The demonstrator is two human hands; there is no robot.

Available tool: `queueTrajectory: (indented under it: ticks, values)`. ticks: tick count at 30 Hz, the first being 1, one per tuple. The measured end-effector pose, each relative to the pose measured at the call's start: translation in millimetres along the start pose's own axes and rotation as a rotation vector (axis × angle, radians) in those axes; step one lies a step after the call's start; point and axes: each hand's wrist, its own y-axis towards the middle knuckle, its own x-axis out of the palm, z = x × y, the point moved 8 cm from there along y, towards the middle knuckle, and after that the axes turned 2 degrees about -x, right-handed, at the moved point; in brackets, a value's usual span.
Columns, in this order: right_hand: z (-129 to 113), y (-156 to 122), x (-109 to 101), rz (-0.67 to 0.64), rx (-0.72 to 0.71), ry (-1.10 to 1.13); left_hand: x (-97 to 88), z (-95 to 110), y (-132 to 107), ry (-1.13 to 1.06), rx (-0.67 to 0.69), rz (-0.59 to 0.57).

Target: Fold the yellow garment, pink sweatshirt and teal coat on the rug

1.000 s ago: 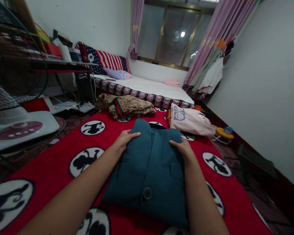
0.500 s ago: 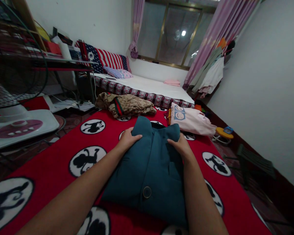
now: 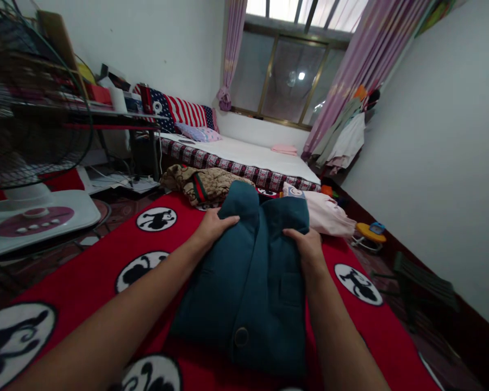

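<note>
A folded teal blazer point(image 3: 244, 282) with wide lapels and one round dark button lies before me, its collar end pointing away. My left hand point(image 3: 214, 228) grips its left edge just below the collar, thumb on top and the other fingers tucked underneath. On the opposite edge, my right hand point(image 3: 307, 244) pinches the cloth the same way, thumb over the front. The collar end is lifted, while the lower end rests on the red blanket point(image 3: 195, 236) with its round white-and-black patches.
Beyond the blazer lie a brown patterned garment point(image 3: 212, 184) and a pale pink folded garment point(image 3: 326, 212). At left stands a fan point(image 3: 36, 108) over a white base. A green folding stool point(image 3: 426, 279) and a yellow stool point(image 3: 370, 233) stand at right; a bed point(image 3: 244, 149) is behind.
Both hands have raised the blazer's collar end, so it now partly covers the pink garment behind. The view has tilted upward a little, showing more of the window.
</note>
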Motion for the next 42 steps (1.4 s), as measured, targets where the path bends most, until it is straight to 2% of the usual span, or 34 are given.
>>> queueTrajectory:
  ticks: [3,6,8,9,10,12,13,15,16,17,19,21,23,25,27,30,36,42]
  values:
    - [-55.1,21.8,-7.4,0.089,-0.147,0.214,-1.2,71.3,15.3,-0.098,0.224,0.009]
    - [-109.6,49.2,-19.5,0.12,-0.389,0.252,-4.8,138.4,26.8,-0.053,0.485,0.02]
    - [-122.3,59.2,-30.0,0.12,-0.508,0.208,-8.4,162.2,22.8,0.044,0.657,0.033]
    - [-118.0,59.4,-36.1,0.129,-0.532,0.161,-10.5,164.0,16.5,0.107,0.731,0.037]
    - [-106.8,56.2,-41.7,0.135,-0.527,0.086,-12.7,157.9,8.3,0.174,0.784,0.034]
    - [-68.8,38.8,-49.5,0.109,-0.468,-0.096,-16.4,124.2,-10.8,0.32,0.821,-0.007]
    - [-45.0,25.6,-49.1,0.044,-0.429,-0.204,-16.6,97.4,-19.3,0.394,0.781,-0.07]
    - [1.7,-6.6,-48.1,-0.105,-0.376,-0.271,-14.7,36.8,-37.6,0.577,0.679,-0.239]
    - [22.6,-23.9,-41.6,-0.245,-0.364,-0.336,-13.9,9.6,-48.0,0.658,0.649,-0.326]
    - [37.2,-40.3,-38.1,-0.34,-0.389,-0.378,-14.1,-12.9,-57.6,0.716,0.623,-0.401]
    - [54.2,-63.5,-35.8,-0.447,-0.437,-0.434,-20.5,-37.4,-69.0,0.767,0.571,-0.43]
    - [56.5,-72.6,-38.2,-0.445,-0.477,-0.451,-25.4,-37.3,-73.4,0.778,0.556,-0.387]
    - [51.4,-74.6,-40.5,-0.408,-0.507,-0.459,-24.7,-24.4,-74.8,0.767,0.569,-0.333]
    - [44.9,-76.6,-41.3,-0.378,-0.542,-0.481,-18.4,-12.1,-77.1,0.756,0.582,-0.309]
    - [40.9,-80.4,-41.8,-0.359,-0.57,-0.521,-9.0,-8.4,-82.0,0.776,0.583,-0.33]
    - [42.6,-85.9,-42.5,-0.373,-0.587,-0.594,-1.0,-18.0,-90.5,0.832,0.555,-0.386]
    - [58.3,-85.9,-38.3,-0.459,-0.642,-0.653,-4.8,-37.9,-93.1,0.915,0.524,-0.434]
    - [65.8,-78.9,-29.0,-0.396,-0.598,-0.585,3.6,-43.5,-80.9,1.066,0.544,-0.355]
